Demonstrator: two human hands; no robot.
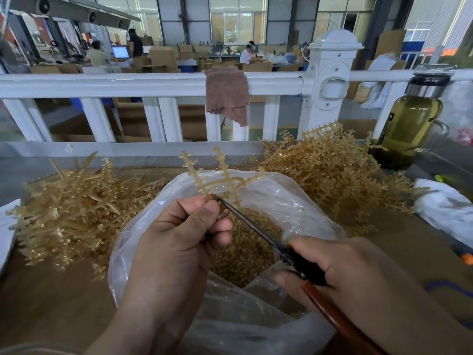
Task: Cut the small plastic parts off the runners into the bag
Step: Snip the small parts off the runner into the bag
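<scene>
Closest to you, both hands are busy. Your left hand (179, 234) pinches the stem of one amber runner (217, 179) between thumb and curled fingers, and the runner's branches fan up and away over the bag's far rim. Your right hand (332, 272) is wrapped round the black and reddish-brown handles of the scissors (256, 228). The blades look nearly together, and the tip sits right at the runner, just beside your left fingertips.

Under both hands is the clear plastic bag (302, 208), mouth wide open and slumped toward you. It's already got a good heap of small amber parts (245, 252) in the bottom.

The bag sits on a brown table (46, 303). There's a big tangle of runners (71, 211) on the left of the bag and a taller tangle (327, 170) on the far right, both touching the bag's sides. A crumpled white bag (445, 208) lies at the right edge, and a glass bottle (409, 126) of yellow-green liquid with a metal collar stands on a grey ledge behind the right pile.

Past the table a white railing (128, 83) runs the full width, with a chunky white post (330, 80) and a brown cloth (226, 96) draped over the top rail.

Beyond that it's a big factory floor with stacks of cardboard boxes (163, 57), a lit monitor (120, 52), a few people working at benches, and tall windows along the far wall.
</scene>
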